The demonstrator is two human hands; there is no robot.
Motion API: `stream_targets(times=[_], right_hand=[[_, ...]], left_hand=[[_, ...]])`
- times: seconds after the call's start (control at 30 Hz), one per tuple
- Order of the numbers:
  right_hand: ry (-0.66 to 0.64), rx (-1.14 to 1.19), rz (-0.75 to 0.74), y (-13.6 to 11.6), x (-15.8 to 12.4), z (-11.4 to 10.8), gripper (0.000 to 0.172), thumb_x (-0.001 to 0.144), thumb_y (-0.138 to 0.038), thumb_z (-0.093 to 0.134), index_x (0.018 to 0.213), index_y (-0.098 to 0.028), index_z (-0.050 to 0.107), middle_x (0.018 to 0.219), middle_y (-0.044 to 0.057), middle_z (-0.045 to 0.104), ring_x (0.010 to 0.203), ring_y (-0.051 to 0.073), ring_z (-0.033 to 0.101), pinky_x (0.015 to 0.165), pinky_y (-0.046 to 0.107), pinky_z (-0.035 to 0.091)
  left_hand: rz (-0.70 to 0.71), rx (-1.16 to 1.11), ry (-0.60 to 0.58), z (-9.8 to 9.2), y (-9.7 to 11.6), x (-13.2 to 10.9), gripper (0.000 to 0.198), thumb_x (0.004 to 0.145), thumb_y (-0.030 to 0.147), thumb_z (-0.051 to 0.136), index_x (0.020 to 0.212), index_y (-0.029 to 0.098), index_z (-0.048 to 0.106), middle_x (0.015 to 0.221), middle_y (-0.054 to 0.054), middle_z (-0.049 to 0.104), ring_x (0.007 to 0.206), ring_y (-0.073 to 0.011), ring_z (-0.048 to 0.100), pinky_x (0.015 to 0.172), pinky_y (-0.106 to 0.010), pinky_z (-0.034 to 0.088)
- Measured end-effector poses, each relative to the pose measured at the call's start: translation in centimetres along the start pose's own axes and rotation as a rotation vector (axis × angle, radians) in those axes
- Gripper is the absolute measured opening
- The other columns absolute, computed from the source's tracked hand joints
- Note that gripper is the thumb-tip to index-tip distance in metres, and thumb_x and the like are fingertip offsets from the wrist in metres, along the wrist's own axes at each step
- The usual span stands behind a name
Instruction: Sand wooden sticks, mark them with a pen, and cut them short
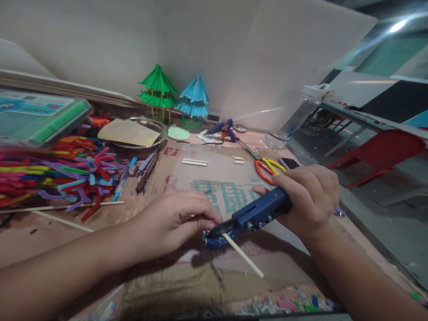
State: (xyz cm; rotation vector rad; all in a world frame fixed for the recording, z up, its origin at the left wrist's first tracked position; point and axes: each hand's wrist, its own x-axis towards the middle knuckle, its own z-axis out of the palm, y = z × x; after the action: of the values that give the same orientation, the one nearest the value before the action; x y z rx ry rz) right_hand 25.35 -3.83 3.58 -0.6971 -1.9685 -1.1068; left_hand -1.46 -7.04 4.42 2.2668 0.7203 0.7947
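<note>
My right hand [309, 200] is wrapped round the handles of a blue hand cutter [257, 211], which points to the left. A thin pale wooden stick [245, 258] lies between the cutter's jaws, its long free end slanting down to the right. Close to the jaws, my left hand [183, 218] pinches the stick's other end between thumb and fingers. That pinched end is mostly hidden by the fingers. On the mat beyond the hands lie short cut sticks, a pair [194, 162] at the left and smaller pieces [238, 159] at the right.
Scissors [264, 167] and a glue gun [224, 129] lie behind the cutter. Green [158, 91] and blue [194, 100] paper-roofed towers stand at the back. Pipe cleaners [80, 169] and a plastic case [40, 116] fill the left. A clear jar [294, 118] leans at right.
</note>
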Motion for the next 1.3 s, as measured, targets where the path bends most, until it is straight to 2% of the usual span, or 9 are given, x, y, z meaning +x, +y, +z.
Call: stream_targets(times=[0.43, 0.53, 0.7, 1.1, 1.3], right_hand=[[0.012, 0.01, -0.023, 0.2, -0.2, -0.2, 0.023, 0.082, -0.033, 0.074, 0.094, -0.023, 0.058, 0.076, 0.003, 0.064, 0.072, 0.021, 0.06, 0.071, 0.037, 0.045], [0.015, 0.003, -0.039, 0.3, -0.1, -0.3, 0.023, 0.081, -0.033, 0.074, 0.092, -0.023, 0.057, 0.074, 0.003, 0.064, 0.07, 0.021, 0.06, 0.071, 0.036, 0.045], [0.004, 0.011, -0.09, 0.6, 0.3, -0.7, 0.016, 0.083, -0.029, 0.072, 0.082, -0.024, 0.057, 0.066, -0.001, 0.062, 0.064, 0.018, 0.058, 0.066, 0.033, 0.042], [-0.027, 0.049, -0.126, 0.6, 0.5, -1.1, 0.021, 0.085, -0.029, 0.071, 0.071, -0.022, 0.057, 0.057, -0.001, 0.06, 0.056, 0.016, 0.055, 0.059, 0.032, 0.041], [-0.058, 0.111, -0.112, 0.6, 0.6, -0.9, 0.019, 0.085, -0.027, 0.071, 0.076, -0.02, 0.056, 0.059, 0.0, 0.062, 0.056, 0.016, 0.056, 0.058, 0.03, 0.043]], left_hand=[[0.01, -0.053, -0.009, 0.2, 0.3, 0.1, 0.019, 0.09, 0.013, 0.053, 0.079, 0.017, 0.068, 0.075, -0.001, 0.071, 0.07, -0.0099, 0.063, 0.067, -0.017, 0.046], [0.029, -0.05, -0.003, 0.1, 0.3, 0.1, 0.019, 0.091, 0.014, 0.054, 0.08, 0.017, 0.068, 0.076, -0.001, 0.072, 0.071, -0.0096, 0.064, 0.069, -0.017, 0.047], [-0.023, -0.057, -0.047, 0.1, 0.6, 0.2, 0.02, 0.091, 0.017, 0.053, 0.078, 0.018, 0.068, 0.076, -0.002, 0.072, 0.074, -0.0119, 0.065, 0.072, -0.019, 0.048], [0.012, -0.086, -0.081, 0.5, 0.6, 0.1, 0.019, 0.092, 0.014, 0.053, 0.079, 0.018, 0.066, 0.074, 0.0, 0.069, 0.071, -0.0096, 0.063, 0.071, -0.017, 0.045], [-0.014, -0.091, -0.085, 0.7, 0.6, 0.1, 0.021, 0.092, 0.014, 0.049, 0.079, 0.018, 0.065, 0.072, 0.001, 0.067, 0.069, -0.0088, 0.061, 0.068, -0.015, 0.043]])
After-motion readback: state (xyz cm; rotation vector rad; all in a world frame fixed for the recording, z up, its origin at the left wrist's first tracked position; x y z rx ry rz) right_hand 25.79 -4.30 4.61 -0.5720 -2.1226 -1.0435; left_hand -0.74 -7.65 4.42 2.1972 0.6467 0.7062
